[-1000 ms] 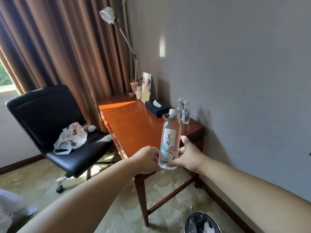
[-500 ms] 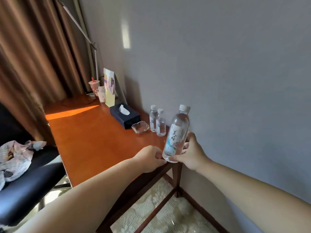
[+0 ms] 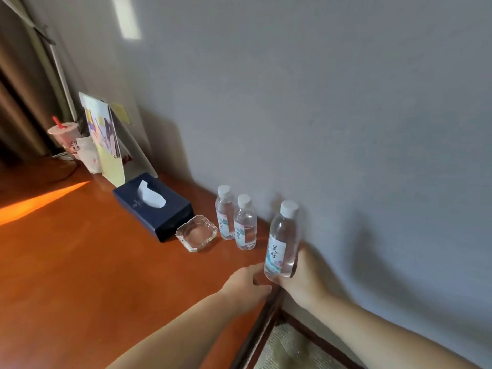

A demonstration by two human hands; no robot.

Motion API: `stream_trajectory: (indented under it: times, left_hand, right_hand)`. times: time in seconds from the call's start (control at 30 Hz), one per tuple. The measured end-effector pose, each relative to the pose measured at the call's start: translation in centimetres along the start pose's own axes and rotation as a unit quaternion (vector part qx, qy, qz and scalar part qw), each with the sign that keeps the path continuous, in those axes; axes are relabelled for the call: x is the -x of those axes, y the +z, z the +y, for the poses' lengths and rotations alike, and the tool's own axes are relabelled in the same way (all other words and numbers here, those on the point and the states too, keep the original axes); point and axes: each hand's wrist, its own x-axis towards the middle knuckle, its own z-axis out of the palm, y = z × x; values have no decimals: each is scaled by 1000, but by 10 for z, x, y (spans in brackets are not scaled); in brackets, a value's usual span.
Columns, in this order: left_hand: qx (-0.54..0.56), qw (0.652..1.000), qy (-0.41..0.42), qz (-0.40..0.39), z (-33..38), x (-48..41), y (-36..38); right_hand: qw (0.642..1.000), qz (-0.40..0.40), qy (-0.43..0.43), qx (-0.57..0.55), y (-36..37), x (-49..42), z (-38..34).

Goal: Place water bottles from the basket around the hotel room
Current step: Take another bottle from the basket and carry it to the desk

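Observation:
A clear water bottle (image 3: 281, 241) with a white cap and printed label stands upright over the right end of the wooden desk (image 3: 80, 262), close to the wall. My right hand (image 3: 302, 280) grips its lower part from behind. My left hand (image 3: 246, 286) is at the bottle's base with curled fingers; whether it grips the bottle is unclear. Two smaller water bottles (image 3: 225, 214) (image 3: 245, 225) stand side by side on the desk just left of the held one.
A glass ashtray (image 3: 196, 233) and a dark blue tissue box (image 3: 154, 206) sit left of the bottles. Further back are a standing card (image 3: 103, 139), a drink cup with a red straw (image 3: 64, 134) and a lamp pole (image 3: 58, 75). Carpet (image 3: 287, 347) shows beyond the desk's right edge.
I have come closer to the desk, and the held bottle has moved forward, from off the desk's near corner to over its right end, beside the two standing bottles. Both hands stayed at its base.

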Motion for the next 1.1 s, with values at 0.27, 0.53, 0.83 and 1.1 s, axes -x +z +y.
stream_trajectory:
  times: [0.27,0.53,0.83,1.1]
  left_hand:
    - [57,996,-52,-49,-45,-69,7]
    - [91,992,-58,-68,-51,-83,7]
    - [70,994,-61,-62,-49,-82,1]
    - [108,987,-91,-81,-53,-82,-4]
  right_hand:
    - [999,30,24,-12,69,-62,67]
    - [997,-12,70,6,70,-92,92]
    - [993,-39,114,10,67,-96,77]
    - [989,-18,141,34,74,-95,67]
